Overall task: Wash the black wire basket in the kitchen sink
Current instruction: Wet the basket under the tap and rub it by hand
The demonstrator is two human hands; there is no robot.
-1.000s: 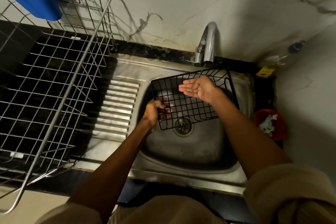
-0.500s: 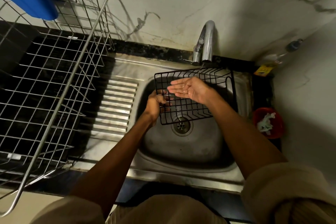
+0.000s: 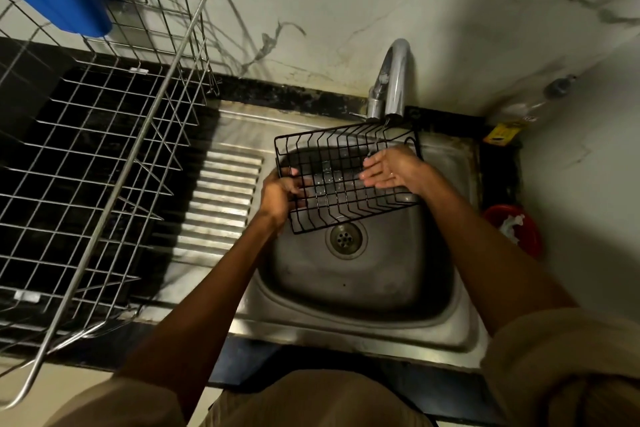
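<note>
Black wire basket point(image 3: 346, 177) held over the sink point(image 3: 363, 288) below the tap point(image 3: 394, 80), now tipped flatter than a second ago. Left hand point(image 3: 280, 194) clamps its left edge; right hand point(image 3: 391, 170), fingers spread flat, has slid onto the mesh, likely rubbing. Basin below the tap is free; basket's back rim nearly meets the spout.

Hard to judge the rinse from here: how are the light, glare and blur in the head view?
Head view: dim, warm light; the counter under the steel dish rack is near black; glare on the ribbed drainboard; wide-angle bending at the edges; the black wire basket reads sharp, the left hand slightly soft.
</note>
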